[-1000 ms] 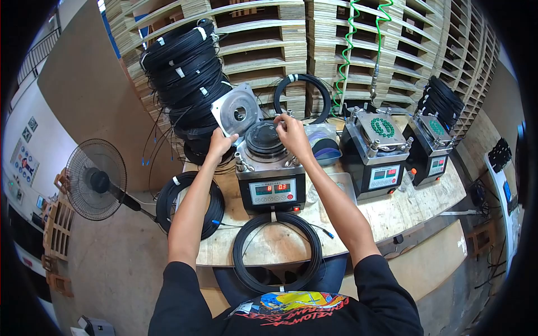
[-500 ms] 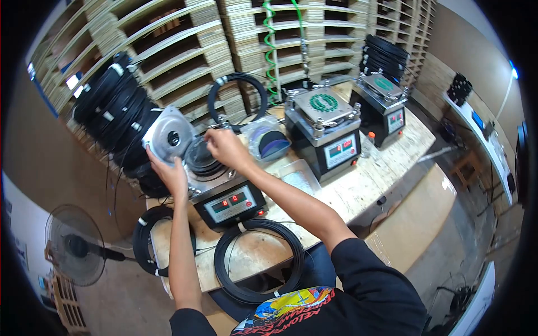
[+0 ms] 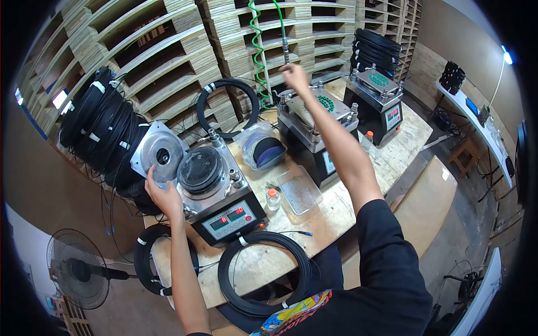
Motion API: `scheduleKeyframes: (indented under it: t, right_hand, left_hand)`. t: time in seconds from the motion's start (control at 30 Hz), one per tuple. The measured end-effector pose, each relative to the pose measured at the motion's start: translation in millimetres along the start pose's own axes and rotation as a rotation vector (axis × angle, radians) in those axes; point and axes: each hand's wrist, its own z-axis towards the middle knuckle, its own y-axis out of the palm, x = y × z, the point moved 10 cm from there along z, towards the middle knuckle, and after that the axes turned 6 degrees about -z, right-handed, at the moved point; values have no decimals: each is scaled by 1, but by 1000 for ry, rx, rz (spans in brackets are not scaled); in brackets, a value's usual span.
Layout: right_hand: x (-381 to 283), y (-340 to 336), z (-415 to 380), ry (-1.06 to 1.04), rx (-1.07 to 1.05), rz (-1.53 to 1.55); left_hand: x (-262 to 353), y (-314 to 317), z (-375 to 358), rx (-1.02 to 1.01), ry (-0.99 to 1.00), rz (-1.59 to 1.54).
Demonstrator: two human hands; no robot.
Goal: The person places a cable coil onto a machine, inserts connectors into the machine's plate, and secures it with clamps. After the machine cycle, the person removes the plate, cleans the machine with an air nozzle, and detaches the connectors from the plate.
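Observation:
My left hand [image 3: 165,197] grips the lower edge of a square silver metal plate [image 3: 147,150] with a round hole, tilted against a stack of black cable coils. Beside it, a machine [image 3: 228,221] with a red digital display carries a dark round polishing pad [image 3: 200,169] on top, uncovered. My right hand [image 3: 295,77] is raised over the back of the second machine [image 3: 314,134], fingers curled at the lower end of a metal fitting [image 3: 286,50] on a green air hose [image 3: 278,12]. What those fingers hold, if anything, is hidden.
Black cable coils [image 3: 101,126] are stacked at left; another coil [image 3: 263,274] hangs over the front edge. A bagged set of discs [image 3: 263,150], a bottle with orange cap [image 3: 273,200] and a clear tray [image 3: 301,193] lie between machines. A third machine [image 3: 381,106] stands right; pallets [image 3: 168,50] rise behind.
My right hand has left the round polishing pad and moved right and up to the hose fitting. My left hand stays on the metal plate. The view has shifted slightly.

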Motion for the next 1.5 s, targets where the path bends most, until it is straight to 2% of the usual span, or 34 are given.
scheduleKeyframes:
  t: [0.03, 0.07, 0.17, 0.3, 0.4, 0.57, 0.63, 0.67, 0.7, 0.8, 0.87, 0.97, 1.03, 1.1, 1.17, 1.23, 1.33, 1.5]
  right_hand:
    - [40, -3, 34, -79, 144, 1]
    - [61, -16, 45, 28, 158, -26]
    - [102, -19, 61, 147, 51, 29]
    - [121, -6, 72, 147, 87, 168]
    - [123, 11, 89, -22, 22, -89]
    - [118, 50, 95, -117, -115, -159]
    - [99, 45, 76, -60, -126, -180]
    - [88, 44, 68, -106, -77, -181]
    - [81, 46, 60, -68, -121, -183]
    - [63, 53, 53, -148, -78, -100]
    - [66, 63, 46, 59, -143, 147]
    - [38, 59, 28, 39, -57, 269]
    - [23, 56, 12, 126, -62, 410]
    - [11, 60, 1, 150, -108, 559]
    - [-7, 79, -14, 166, -405, 618]
    - [-38, 78, -38, 133, -569, 545]
    - [-79, 74, -70, 26, -661, 345]
    - [-134, 51, -120, -103, -739, 266]
  left_hand:
    - [0, -1, 1, 2, 4, 3]
    - [3, -1, 1, -6, 2, 0]
    - [11, 0, 1, -7, -3, 0]
    - [12, 0, 0, -23, -41, 3]
    - [11, 1, 0, -34, -61, 9]
    - [5, 1, 0, -47, -59, 48]
    - [6, 0, 1, -44, -72, 32]
    - [8, 1, 1, -62, -96, 13]
    - [8, 2, 1, -82, -121, -7]
    - [5, 2, 1, -61, -86, 3]
    - [7, 0, 0, -46, -75, 13]
    - [9, -2, 0, -44, -99, 2]
    - [6, 0, 0, -49, -96, -21]
    - [5, -1, -1, -34, -96, -31]
    - [9, -2, -1, -21, -96, -65]
    - [5, -3, -1, 4, -72, -49]
    - [5, -3, -2, 5, -70, -63]
    - [3, -4, -4, 49, -42, -49]
